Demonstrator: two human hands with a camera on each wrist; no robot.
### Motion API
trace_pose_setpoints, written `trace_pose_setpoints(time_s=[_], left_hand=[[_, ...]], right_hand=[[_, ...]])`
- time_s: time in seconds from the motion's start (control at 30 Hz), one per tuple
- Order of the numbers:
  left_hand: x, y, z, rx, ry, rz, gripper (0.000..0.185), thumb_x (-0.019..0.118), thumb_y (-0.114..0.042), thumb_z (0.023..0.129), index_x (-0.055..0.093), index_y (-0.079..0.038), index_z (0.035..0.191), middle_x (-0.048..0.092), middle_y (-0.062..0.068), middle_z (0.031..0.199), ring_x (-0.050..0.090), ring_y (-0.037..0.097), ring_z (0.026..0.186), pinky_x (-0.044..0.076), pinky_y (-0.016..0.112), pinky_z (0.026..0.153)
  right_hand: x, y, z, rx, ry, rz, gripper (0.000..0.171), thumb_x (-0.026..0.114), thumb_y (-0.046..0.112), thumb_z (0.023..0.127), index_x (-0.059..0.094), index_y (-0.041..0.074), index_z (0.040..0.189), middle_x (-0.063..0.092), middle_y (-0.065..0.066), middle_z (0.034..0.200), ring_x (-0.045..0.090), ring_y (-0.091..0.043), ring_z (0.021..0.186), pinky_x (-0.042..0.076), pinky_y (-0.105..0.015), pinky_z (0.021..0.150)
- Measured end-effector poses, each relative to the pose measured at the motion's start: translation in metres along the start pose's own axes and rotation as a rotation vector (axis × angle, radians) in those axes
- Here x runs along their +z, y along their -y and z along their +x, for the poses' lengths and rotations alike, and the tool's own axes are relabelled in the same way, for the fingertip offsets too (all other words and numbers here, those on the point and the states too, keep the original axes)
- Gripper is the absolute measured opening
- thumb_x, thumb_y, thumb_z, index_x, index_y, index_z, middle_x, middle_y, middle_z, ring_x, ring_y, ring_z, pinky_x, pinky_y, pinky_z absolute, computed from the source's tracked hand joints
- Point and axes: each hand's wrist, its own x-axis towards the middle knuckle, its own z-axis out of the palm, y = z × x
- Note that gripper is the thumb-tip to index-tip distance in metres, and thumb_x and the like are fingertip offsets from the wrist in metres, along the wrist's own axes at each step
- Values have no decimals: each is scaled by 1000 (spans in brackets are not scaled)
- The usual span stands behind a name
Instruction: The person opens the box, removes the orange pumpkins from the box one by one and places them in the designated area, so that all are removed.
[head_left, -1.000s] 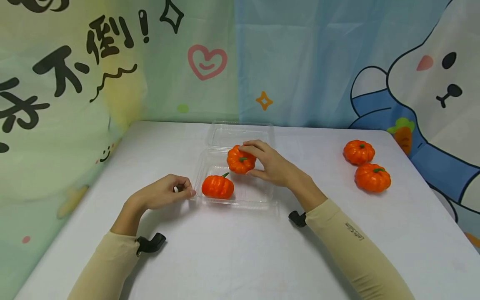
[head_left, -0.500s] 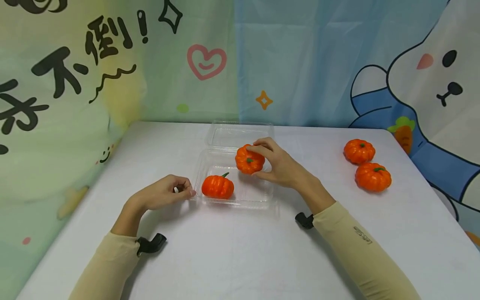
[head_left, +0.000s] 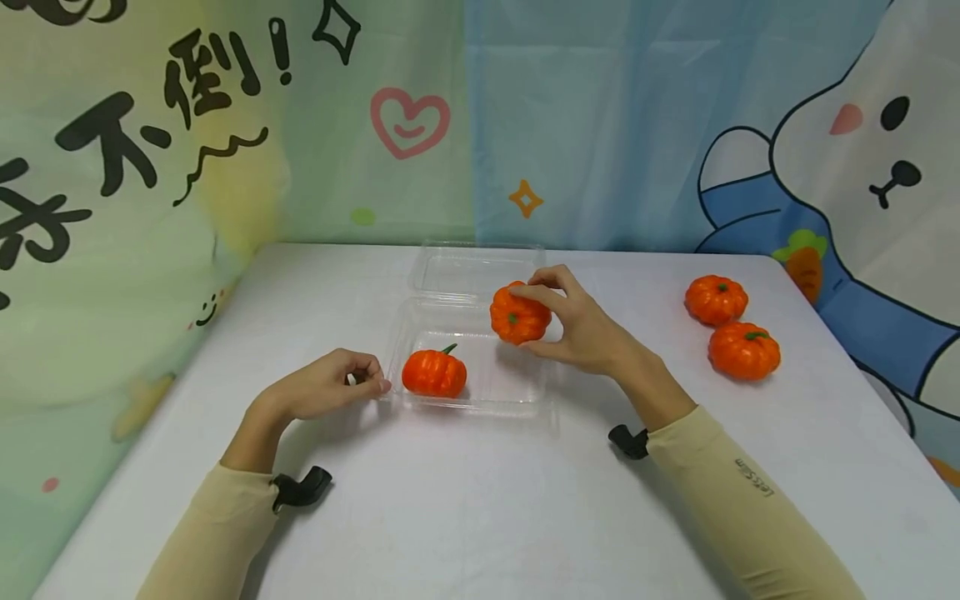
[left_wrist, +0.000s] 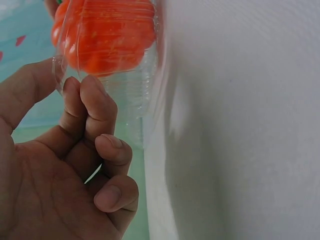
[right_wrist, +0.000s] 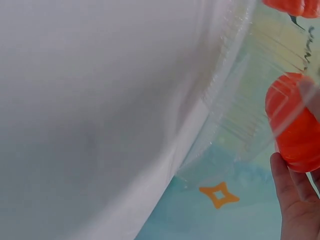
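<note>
My right hand (head_left: 581, 325) grips a small orange toy pumpkin (head_left: 517, 315) between thumb and fingers, over the right part of a clear plastic clamshell box (head_left: 487, 392). In the right wrist view this held pumpkin (right_wrist: 297, 130) shows partly through the clear wall. A second toy pumpkin (head_left: 434, 373) with a green stem sits in the box's front left corner. At that corner my left hand (head_left: 333, 383) pinches the box's edge between thumb and fingertips; the left wrist view shows the fingers (left_wrist: 97, 100) at the clear rim, the seated pumpkin (left_wrist: 107, 35) right behind it.
The box's lid (head_left: 480, 271) lies folded back toward the far edge of the white table (head_left: 465, 500). Two more orange pumpkins, one farther back (head_left: 716, 300) and one nearer (head_left: 744, 352), sit at the right. A printed cloth backdrop (head_left: 600, 125) hangs behind.
My right hand has carried its pumpkin rightward and slightly up, from beside the seated pumpkin to the box's right part. The left hand has stayed at the box's corner.
</note>
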Motion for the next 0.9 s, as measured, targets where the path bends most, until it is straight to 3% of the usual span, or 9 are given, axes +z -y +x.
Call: trace_pose_setpoints(time_s=[0.57,0.9], left_hand=[[-4,-3,3,16,14,2,20,61,-25,102,69,-10,91,67,6,86,52,18,83,39,27,73],[-1,-2,-1,7,2,-14,21,62,-26,102,67,-9,91,65,6,86,52,17,83,39,27,74]], right_hand=[[-18,1,-24,54,-66,-91,73,93,12,74,60,12,139,47,-17,132,50,-32,126,51,-35,98],[-28,-4,-37,40,-103,-96,75,94,6,70,61,10,137,47,-20,132,48,-32,125,39,-17,104]])
